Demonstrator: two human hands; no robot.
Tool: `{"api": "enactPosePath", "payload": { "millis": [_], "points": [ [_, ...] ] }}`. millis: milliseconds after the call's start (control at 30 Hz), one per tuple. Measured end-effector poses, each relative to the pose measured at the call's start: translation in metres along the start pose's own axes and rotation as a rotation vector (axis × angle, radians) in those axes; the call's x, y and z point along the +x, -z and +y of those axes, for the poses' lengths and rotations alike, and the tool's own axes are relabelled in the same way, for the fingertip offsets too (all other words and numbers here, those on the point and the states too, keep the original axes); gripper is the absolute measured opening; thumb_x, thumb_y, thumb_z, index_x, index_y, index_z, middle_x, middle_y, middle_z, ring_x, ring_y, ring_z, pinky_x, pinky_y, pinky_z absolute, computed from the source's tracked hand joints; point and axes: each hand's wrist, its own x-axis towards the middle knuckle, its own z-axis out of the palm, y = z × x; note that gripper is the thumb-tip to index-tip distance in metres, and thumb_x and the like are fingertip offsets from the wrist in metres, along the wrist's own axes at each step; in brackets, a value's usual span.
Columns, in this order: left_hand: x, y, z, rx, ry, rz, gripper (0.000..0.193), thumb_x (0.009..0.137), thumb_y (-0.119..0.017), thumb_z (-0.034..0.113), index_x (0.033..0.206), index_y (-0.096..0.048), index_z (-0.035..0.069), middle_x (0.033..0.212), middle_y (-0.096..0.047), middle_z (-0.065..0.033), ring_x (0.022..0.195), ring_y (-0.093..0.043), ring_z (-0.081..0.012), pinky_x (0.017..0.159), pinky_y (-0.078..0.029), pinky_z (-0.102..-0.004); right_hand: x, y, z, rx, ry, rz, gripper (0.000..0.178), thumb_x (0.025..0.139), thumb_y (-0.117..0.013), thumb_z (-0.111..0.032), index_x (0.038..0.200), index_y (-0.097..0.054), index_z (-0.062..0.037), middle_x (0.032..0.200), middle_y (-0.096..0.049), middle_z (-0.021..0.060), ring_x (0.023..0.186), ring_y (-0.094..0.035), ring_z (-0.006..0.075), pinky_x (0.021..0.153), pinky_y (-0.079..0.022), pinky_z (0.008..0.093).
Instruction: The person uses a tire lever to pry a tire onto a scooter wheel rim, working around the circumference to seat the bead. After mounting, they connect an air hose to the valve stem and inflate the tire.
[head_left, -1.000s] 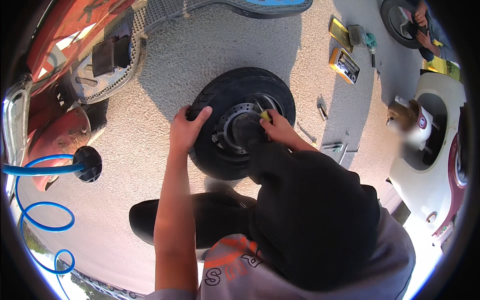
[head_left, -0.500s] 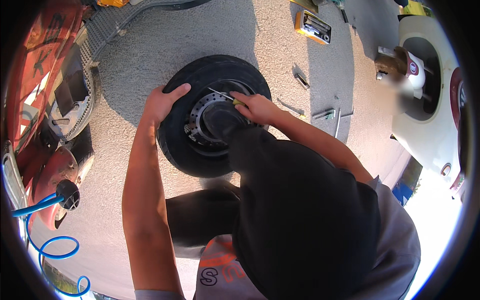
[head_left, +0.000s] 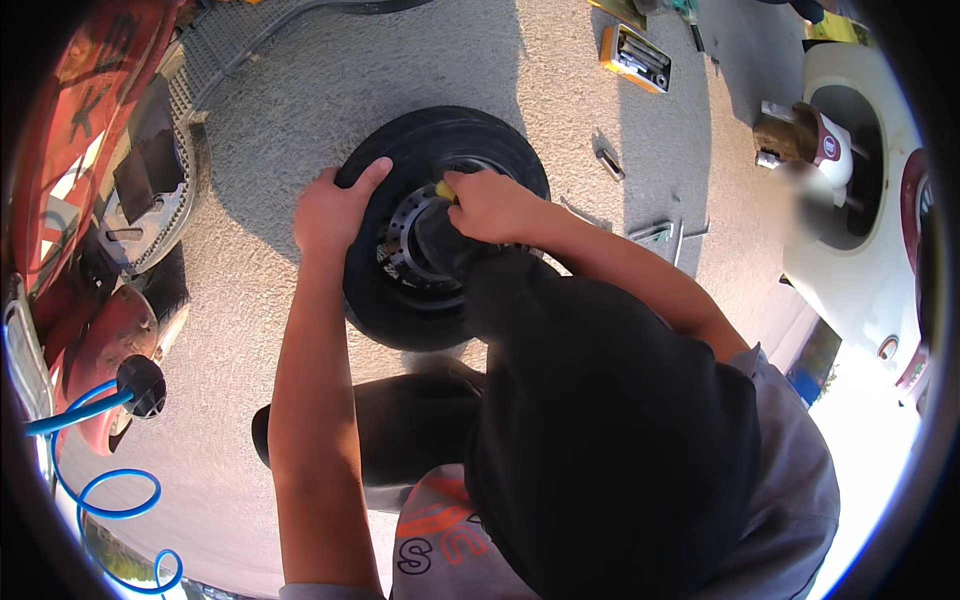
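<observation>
A black tyre (head_left: 385,310) on its wheel lies on the ground before me, with a perforated brake disc (head_left: 402,222) at its hub. My left hand (head_left: 328,212) grips the tyre's left edge, thumb along the top and fingers over the side. Over the upper part of the hub, my right hand (head_left: 492,206) is closed round a screwdriver (head_left: 445,189); only a bit of its yellow handle shows, and its shaft is hidden. A dark cap covers part of the wheel's lower right.
To the right lie an open box of sockets (head_left: 637,60), a small metal piece (head_left: 610,164) and several hex keys (head_left: 668,232). A white and maroon scooter body (head_left: 850,150) stands at far right. Red panels (head_left: 95,130) and a blue coiled hose (head_left: 120,513) are on the left.
The screwdriver's thin shaft, lying across the rim before, no longer shows; my right hand has moved left and closed tighter over its handle. My left hand and the wheel have shifted slightly right.
</observation>
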Motion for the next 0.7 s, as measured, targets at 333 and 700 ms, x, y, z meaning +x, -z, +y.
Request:
{"api": "enactPosePath", "payload": {
  "millis": [333,700],
  "points": [
    [0.000,0.001,0.008,0.180,0.050,0.040,0.096,0.075,-0.052,0.083,0.123,-0.062,0.001,0.109,-0.067,-0.0250,0.108,-0.063,-0.0400,0.092,-0.050,-0.0474,0.001,0.001,-0.009,0.005,0.450,0.772,0.015,0.076,-0.075,-0.011,0.084,-0.065,-0.0041,0.084,-0.069,0.0058,0.078,-0.066,0.0230,0.068,-0.051,0.0320],
    [0.037,0.011,-0.004,0.111,0.030,-0.075,0.088,0.078,-0.051,0.080,0.113,-0.066,0.001,0.105,-0.068,-0.0242,0.105,-0.064,-0.0403,0.090,-0.050,-0.0469,0.049,0.012,-0.044,0.602,0.209,0.676,0.038,0.085,-0.074,-0.014,0.058,-0.050,-0.0025,0.049,-0.047,-0.0003,0.049,-0.039,0.0023,0.043,-0.031,0.0253]
  ]
}}
